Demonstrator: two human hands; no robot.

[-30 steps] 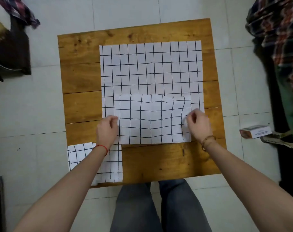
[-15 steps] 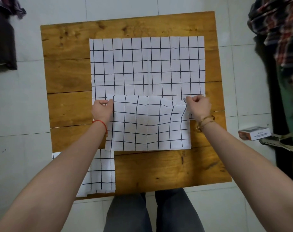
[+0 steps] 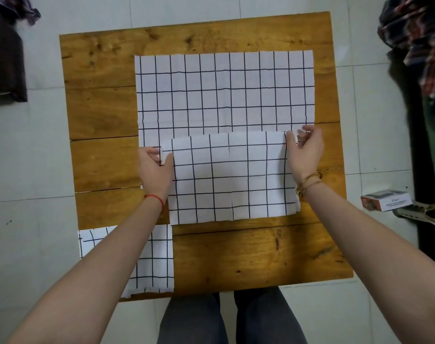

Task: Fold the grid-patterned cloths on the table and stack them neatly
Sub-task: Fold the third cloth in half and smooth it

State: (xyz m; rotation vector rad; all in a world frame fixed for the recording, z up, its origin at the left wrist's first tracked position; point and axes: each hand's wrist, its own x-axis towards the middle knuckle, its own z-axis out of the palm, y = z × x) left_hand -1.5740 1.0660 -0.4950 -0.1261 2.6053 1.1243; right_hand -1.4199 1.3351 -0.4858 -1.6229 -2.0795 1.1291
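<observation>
Now both hands are holding the folded-over flap of the large white black-gridded cloth [image 3: 224, 93] lying mid-frame on the wooden plank surface [image 3: 99, 108]: the left hand [image 3: 155, 170] is pinching its left corner, the right hand [image 3: 304, 151] its right corner. Lower left, a smaller folded gridded cloth [image 3: 157, 264] is lying.
</observation>
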